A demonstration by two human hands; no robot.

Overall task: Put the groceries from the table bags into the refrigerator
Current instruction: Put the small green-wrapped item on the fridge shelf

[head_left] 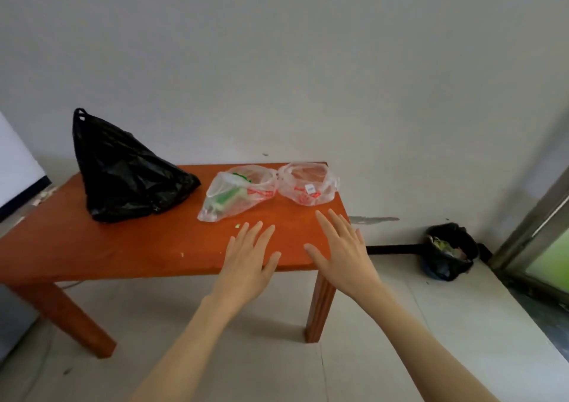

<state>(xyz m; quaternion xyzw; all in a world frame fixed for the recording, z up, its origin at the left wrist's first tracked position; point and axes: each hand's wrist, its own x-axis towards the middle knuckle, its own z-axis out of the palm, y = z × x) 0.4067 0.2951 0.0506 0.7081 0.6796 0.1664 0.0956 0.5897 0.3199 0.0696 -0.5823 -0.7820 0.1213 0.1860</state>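
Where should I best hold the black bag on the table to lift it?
Probably grip the black bag at its handle loop, which stands up at the peak on the far left. Come down from above with the left hand: the bag rises to a point there, while its wide base spreads on the table.

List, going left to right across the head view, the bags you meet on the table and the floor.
black bag → clear bag with green items → clear bag with a white label → dark bag on the floor

Black bag, orange-red table
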